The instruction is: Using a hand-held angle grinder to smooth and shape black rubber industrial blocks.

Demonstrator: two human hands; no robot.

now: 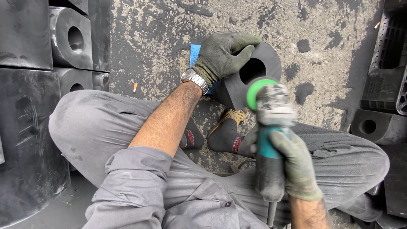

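Worker seated on concrete floor [178, 38], legs spread, head cam looking down.

Left hand [224, 53], green-grey glove, wristwatch [195, 79] at cuff: grasping the black rubber block [267, 57] from its 10 o'clock side, fingers curled over top edge beside the round bore. Block sits on floor at approx 12 o'clock from worker, between the feet and just beyond them, bore facing up toward cam. Blue pad [195, 53] partly visible under/behind the hand at block's 9 o'clock.

Right hand [294, 163], same glove type: clenched around body of angle grinder [269, 140], teal and grey housing, dusty. Green disc [254, 91] at tool head sits against block's lower edge, approx 6 o'clock of bore; exact contact cannot be confirmed, head slightly blurred.

Surroundings: more black rubber blocks w/ bores stacked at 9–10 o'clock [70, 38]; another at 3 o'clock [373, 127]. Black crate [390, 63] at 2 o'clock. Cigarette butt [135, 87] on floor near left knee.
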